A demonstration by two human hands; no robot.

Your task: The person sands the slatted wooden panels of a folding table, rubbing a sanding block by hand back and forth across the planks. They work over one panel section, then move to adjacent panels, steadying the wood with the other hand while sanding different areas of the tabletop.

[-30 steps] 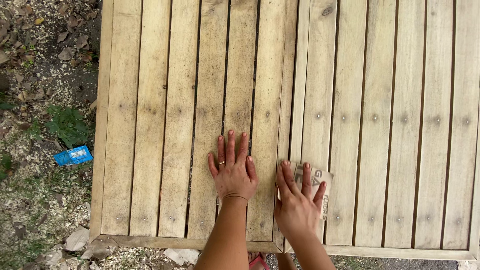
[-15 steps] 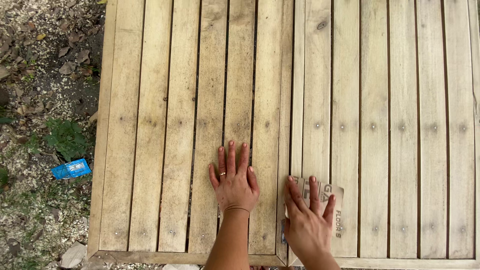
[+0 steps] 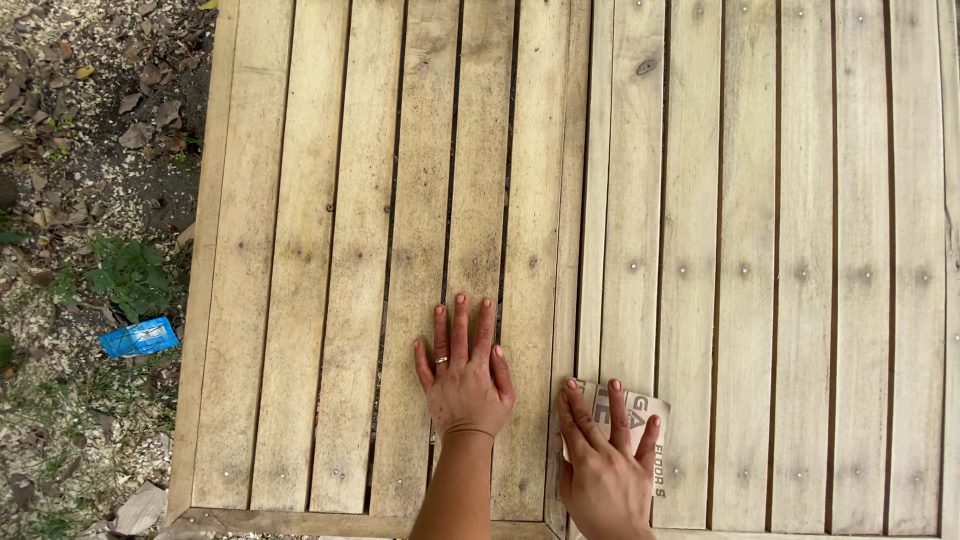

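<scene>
A slatted wooden tabletop (image 3: pixel 720 200) of pale planks fills most of the view. My left hand (image 3: pixel 463 375) lies flat on it, fingers spread, a ring on one finger, holding nothing. Just to its right, my right hand (image 3: pixel 603 455) presses a folded sheet of sandpaper (image 3: pixel 640 415) against a plank near the table's near edge. The paper's beige back faces up, and my fingers cover most of it.
Left of the table lies bare ground with dry leaves, wood dust and a small green plant (image 3: pixel 130 275). A blue piece of litter (image 3: pixel 140 337) rests there. The table's near frame edge (image 3: pixel 290 522) runs along the bottom.
My right hand has slid the sandpaper along the plank, toward me. My left hand stays flat in about the same spot on the slats, and the view has shifted.
</scene>
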